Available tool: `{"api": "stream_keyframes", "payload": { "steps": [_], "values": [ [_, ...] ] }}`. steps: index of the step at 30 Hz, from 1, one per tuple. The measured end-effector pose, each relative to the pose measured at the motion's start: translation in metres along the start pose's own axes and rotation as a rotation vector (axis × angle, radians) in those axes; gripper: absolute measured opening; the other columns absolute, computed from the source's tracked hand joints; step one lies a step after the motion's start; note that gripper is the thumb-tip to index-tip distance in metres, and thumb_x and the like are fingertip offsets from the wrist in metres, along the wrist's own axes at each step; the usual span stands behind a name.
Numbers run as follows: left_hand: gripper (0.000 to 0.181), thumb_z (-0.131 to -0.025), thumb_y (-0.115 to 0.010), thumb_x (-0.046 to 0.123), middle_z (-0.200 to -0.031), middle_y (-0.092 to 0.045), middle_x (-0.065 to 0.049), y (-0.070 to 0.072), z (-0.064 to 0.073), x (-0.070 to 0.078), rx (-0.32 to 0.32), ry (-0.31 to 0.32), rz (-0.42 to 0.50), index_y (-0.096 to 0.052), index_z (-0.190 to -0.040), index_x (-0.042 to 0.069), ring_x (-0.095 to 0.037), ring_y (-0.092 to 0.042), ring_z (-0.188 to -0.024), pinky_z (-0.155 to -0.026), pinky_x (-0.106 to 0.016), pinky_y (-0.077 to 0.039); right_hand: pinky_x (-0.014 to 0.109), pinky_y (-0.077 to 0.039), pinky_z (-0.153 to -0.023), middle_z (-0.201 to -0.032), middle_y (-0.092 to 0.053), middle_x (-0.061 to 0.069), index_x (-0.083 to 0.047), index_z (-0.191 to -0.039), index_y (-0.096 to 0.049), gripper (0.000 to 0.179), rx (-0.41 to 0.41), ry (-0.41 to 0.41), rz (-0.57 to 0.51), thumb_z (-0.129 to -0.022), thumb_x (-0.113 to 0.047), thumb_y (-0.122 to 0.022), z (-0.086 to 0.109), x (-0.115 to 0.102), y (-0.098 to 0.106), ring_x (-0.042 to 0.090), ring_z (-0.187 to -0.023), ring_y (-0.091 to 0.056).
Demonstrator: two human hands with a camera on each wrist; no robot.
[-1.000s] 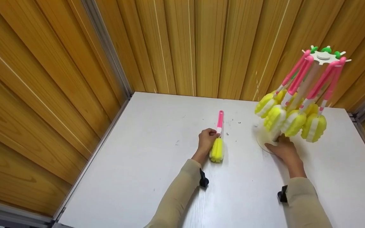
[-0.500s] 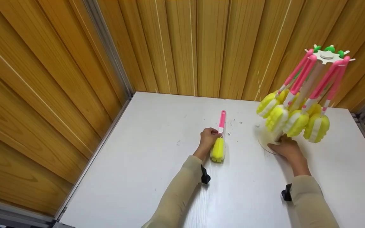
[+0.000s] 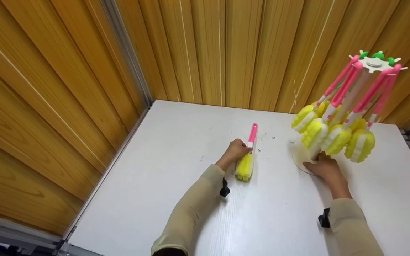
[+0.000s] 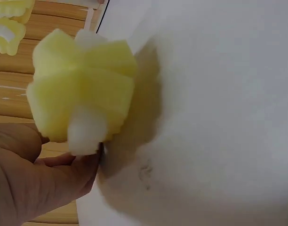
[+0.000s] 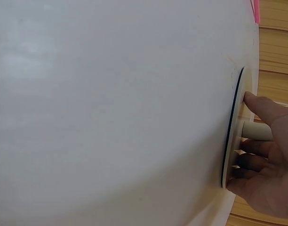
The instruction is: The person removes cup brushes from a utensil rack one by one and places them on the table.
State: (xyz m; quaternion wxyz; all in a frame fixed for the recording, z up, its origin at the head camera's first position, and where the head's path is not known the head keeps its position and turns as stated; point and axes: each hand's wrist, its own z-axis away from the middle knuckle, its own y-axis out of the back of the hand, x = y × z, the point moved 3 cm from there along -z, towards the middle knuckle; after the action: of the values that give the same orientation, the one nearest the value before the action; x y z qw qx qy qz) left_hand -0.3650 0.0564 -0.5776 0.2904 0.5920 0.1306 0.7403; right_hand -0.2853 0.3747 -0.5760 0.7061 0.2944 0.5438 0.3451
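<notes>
In the head view, a sponge cleaning brush (image 3: 244, 166) with a yellow-and-white head and pink handle is on the white table. My left hand (image 3: 236, 151) pinches its neck. The left wrist view shows the brush head (image 4: 83, 87) end-on, with the left hand (image 4: 45, 181) behind it. A white display stand (image 3: 373, 63) at the right carries several similar brushes (image 3: 337, 139), hung by their handles. My right hand (image 3: 327, 169) grips the stand low, at its round base (image 3: 301, 161). In the right wrist view, the thumb rests on the base (image 5: 236, 127) and fingers curl beside the post (image 5: 257, 131).
The white table (image 3: 162, 170) backs onto a wood-panel wall (image 3: 222, 53). Another panelled wall (image 3: 41, 106) and a metal frame edge it on the left. Several green brush-handle tops (image 3: 378, 55) show at the back of the stand's top. Small dark marks dot the table.
The left hand has turned slightly at the brush's neck and its forearm has shifted left; the brush has tilted a little. The right hand keeps its hold on the stand. The view shifts slightly.
</notes>
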Motion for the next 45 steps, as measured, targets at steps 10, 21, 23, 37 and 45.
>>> {"api": "stream_keyframes", "payload": {
  "steps": [10,21,23,37,45],
  "values": [
    [0.037,-0.103,-0.06,0.02,-0.118,-0.066,-0.011,0.007,0.0,0.034,0.013,-0.105,-0.227,-0.059,-0.133,-0.001,-0.017,-0.056,-0.087,-0.084,-0.029,-0.055,0.068,-0.027,-0.113,-0.149,-0.025,0.045,0.015,-0.154,-0.009,0.094,0.008,0.009,-0.009,-0.1,-0.042,-0.061,0.001,-0.002,0.0,0.057,-0.13,-0.035],
    [0.032,-0.105,-0.056,0.018,-0.131,-0.065,-0.007,-0.017,0.026,0.109,0.067,-0.489,-0.189,-0.062,-0.133,0.004,-0.014,-0.06,-0.123,-0.102,-0.022,-0.048,0.067,-0.032,-0.109,-0.144,-0.032,0.043,0.014,-0.15,-0.022,0.086,0.045,0.026,-0.013,-0.099,-0.043,-0.062,0.006,-0.003,-0.003,0.058,-0.125,-0.04],
    [0.031,-0.105,-0.055,0.018,-0.132,-0.063,-0.004,-0.024,0.034,0.125,0.077,-0.561,-0.182,-0.061,-0.133,0.006,-0.011,-0.058,-0.122,-0.101,-0.017,-0.045,0.068,-0.029,-0.111,-0.15,-0.026,0.043,0.011,-0.155,-0.014,0.092,0.031,0.014,-0.033,-0.099,-0.044,-0.062,0.005,-0.002,-0.004,0.058,-0.13,-0.036],
    [0.039,-0.105,-0.058,0.029,-0.136,-0.059,0.004,-0.05,0.066,0.213,0.08,-0.799,-0.118,-0.054,-0.14,0.012,0.0,-0.055,-0.119,-0.095,-0.005,-0.039,0.07,-0.027,-0.112,-0.141,-0.03,0.041,0.017,-0.146,-0.026,0.084,0.002,0.0,-0.05,-0.101,-0.046,-0.059,0.001,0.007,-0.005,0.054,-0.122,-0.037],
    [0.042,-0.101,-0.063,0.033,-0.118,-0.063,0.009,-0.056,0.058,0.231,0.069,-0.793,-0.106,-0.055,-0.137,0.013,0.007,-0.054,-0.1,-0.085,-0.003,-0.04,0.071,-0.031,-0.107,-0.137,-0.032,0.047,0.02,-0.143,-0.027,0.086,0.007,0.024,0.004,-0.101,-0.049,-0.056,0.006,0.002,-0.002,0.062,-0.123,-0.037]
  ]
}}
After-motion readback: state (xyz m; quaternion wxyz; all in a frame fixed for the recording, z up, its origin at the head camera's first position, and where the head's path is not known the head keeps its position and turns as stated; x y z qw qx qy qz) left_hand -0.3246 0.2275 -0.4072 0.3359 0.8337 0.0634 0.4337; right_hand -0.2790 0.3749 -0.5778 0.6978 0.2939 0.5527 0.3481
